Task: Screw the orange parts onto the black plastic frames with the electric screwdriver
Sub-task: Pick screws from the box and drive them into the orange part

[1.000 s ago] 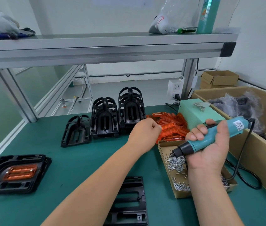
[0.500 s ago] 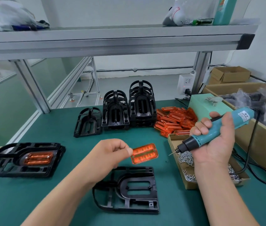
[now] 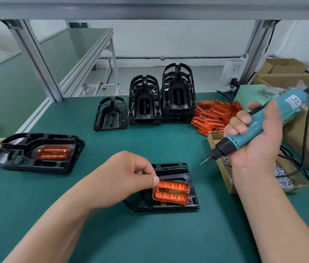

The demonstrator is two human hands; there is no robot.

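Lowered since half a second ago, the orange part [image 3: 171,192] now lies over the black frame [image 3: 170,167] near the table's [image 3: 149,234] front, pinched at its left edge by the left hand [image 3: 123,179].
Right hand [image 3: 258,141] grips the screwdriver [image 3: 254,128] above one open box [image 3: 214,137] of screws [image 3: 282,175], tip aimed down-left, apart from the frame. Behind stand three stacks of frames [image 3: 144,103] in a row; beside them is a heap of orange parts [image 3: 214,114] — too jumbled to count. Far left, one fitted frame [image 3: 36,154] tops a low pile.
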